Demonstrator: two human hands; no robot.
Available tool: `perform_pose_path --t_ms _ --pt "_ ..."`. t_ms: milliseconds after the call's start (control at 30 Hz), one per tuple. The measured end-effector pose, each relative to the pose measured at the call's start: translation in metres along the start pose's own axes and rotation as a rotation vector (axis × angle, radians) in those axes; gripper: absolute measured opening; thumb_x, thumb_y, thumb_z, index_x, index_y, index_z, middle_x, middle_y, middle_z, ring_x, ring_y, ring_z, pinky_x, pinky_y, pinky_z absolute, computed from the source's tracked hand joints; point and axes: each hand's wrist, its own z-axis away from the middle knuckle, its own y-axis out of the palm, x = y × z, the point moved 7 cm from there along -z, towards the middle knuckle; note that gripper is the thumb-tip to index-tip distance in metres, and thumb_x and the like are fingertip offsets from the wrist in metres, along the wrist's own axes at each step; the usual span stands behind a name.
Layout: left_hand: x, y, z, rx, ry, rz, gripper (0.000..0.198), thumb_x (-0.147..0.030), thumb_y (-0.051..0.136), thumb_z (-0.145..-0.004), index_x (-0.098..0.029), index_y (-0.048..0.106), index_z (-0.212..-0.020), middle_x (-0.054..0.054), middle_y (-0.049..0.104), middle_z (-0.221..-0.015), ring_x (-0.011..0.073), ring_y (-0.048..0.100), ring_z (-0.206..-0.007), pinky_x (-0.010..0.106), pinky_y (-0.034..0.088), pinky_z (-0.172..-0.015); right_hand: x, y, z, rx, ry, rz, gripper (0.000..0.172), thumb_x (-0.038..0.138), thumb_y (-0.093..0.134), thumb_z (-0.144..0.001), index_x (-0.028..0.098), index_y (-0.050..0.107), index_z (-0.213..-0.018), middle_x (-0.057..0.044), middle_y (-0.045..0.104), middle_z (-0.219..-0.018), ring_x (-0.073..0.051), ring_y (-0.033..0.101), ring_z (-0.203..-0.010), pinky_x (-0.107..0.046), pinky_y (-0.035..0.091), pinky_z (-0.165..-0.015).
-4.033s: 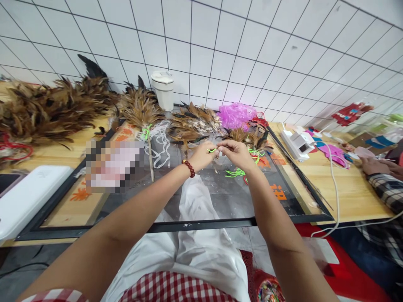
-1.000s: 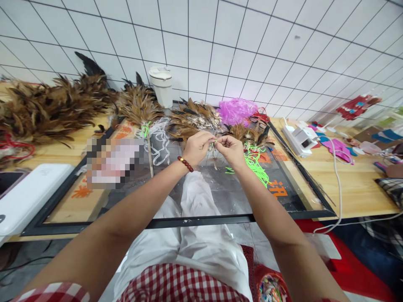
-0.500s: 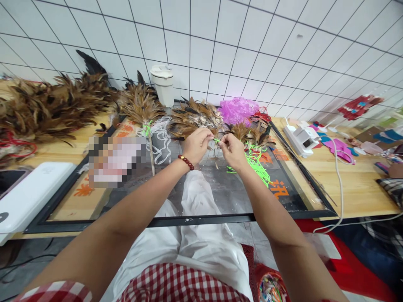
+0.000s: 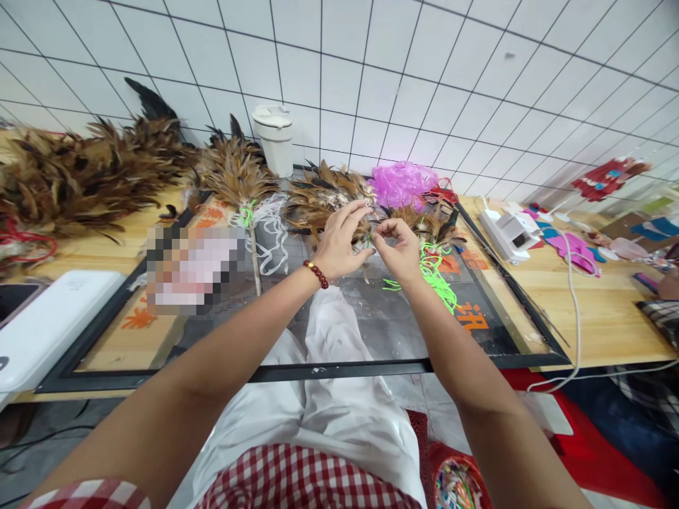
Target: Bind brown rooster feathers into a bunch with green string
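Note:
My left hand (image 4: 341, 240), with a red bead bracelet on its wrist, pinches a small bundle of brown feathers (image 4: 366, 244) between thumb and forefinger; its other fingers are spread upward. My right hand (image 4: 399, 247) is closed in a pinch on a neon green cord (image 4: 432, 276), right against the left hand's fingertips. The cord trails down in loops onto the glass table top (image 4: 371, 318). Both hands hover above the glass, just in front of a heap of brown feathers (image 4: 326, 194).
A feather duster on a stick (image 4: 238, 187) lies left of the hands beside white cord (image 4: 270, 230). A large feather pile (image 4: 79, 177), a white cup (image 4: 276, 141), a pink plastic bundle (image 4: 400, 184) and a white power strip (image 4: 503, 230) surround the glass. A white box (image 4: 47, 325) sits at left.
My left hand's fingers have spread upward while its thumb and forefinger stay pinched. My right hand has shifted slightly right and curled tighter on the green cord.

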Motion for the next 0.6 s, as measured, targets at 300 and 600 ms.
perform_pose_path --t_ms 300,600 --pt "0.020 0.015 0.003 0.026 -0.214 0.359 0.015 -0.026 0.061 -0.078 -0.018 0.071 -0.086 0.005 0.071 -0.084 0.0168 0.065 -0.080 0.030 0.050 -0.077 -0.009 -0.002 0.000 -0.063 0.163 -0.111 0.011 0.026 0.065 -0.071 0.020 0.056 -0.076 0.001 0.057 -0.072 -0.013 0.051 -0.069 -0.028 0.044 -0.070" --pt "0.032 0.034 0.007 0.075 -0.557 0.851 0.018 -0.031 0.069 -0.071 -0.014 0.064 -0.068 0.001 0.060 -0.058 0.0109 0.056 -0.052 0.028 0.050 -0.059 -0.017 -0.009 -0.003 -0.128 0.253 -0.248 0.015 0.024 0.065 -0.066 0.021 0.054 -0.075 0.002 0.056 -0.070 -0.012 0.051 -0.065 -0.026 0.044 -0.064"
